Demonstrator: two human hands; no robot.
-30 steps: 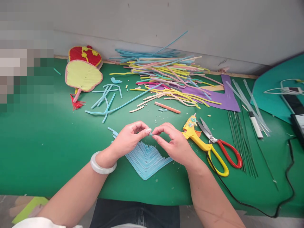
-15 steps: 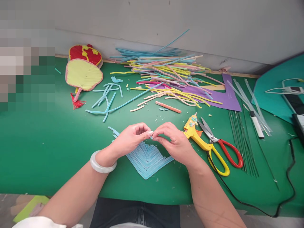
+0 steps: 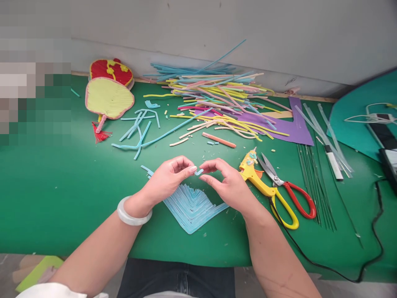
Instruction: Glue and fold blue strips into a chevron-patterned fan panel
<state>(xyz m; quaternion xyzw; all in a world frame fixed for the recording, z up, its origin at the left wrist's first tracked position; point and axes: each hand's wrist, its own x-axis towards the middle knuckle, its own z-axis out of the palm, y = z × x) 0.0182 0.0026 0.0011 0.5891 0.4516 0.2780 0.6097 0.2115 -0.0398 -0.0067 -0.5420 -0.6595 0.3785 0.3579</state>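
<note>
My left hand (image 3: 170, 178), with a pale bangle on its wrist, pinches a short bent piece of light-blue pipe cleaner (image 3: 199, 172) between thumb and fingers. Just right of that piece is my right hand (image 3: 228, 184), its thumb and forefinger parted around the free end; whether a fingertip touches it I cannot tell. Below both hands a light-blue panel (image 3: 190, 211) of pipe cleaners laid side by side in V-shaped rows lies on the green table (image 3: 77, 203). My hands cover part of its upper left and right edges.
A yellow glue gun (image 3: 256, 176) and scissors (image 3: 287, 186) with red and yellow handles lie right of my right hand. Beyond are a heap of coloured pipe cleaners (image 3: 214, 89), loose blue strips (image 3: 139, 128), a yellow fan (image 3: 109, 97), purple sheet (image 3: 300, 128), marker (image 3: 334, 163) and black cord (image 3: 374, 231).
My right thumb and forefinger have parted and drawn slightly away from the left fingertips. The bent blue piece between the hands now shows, held by my left hand.
</note>
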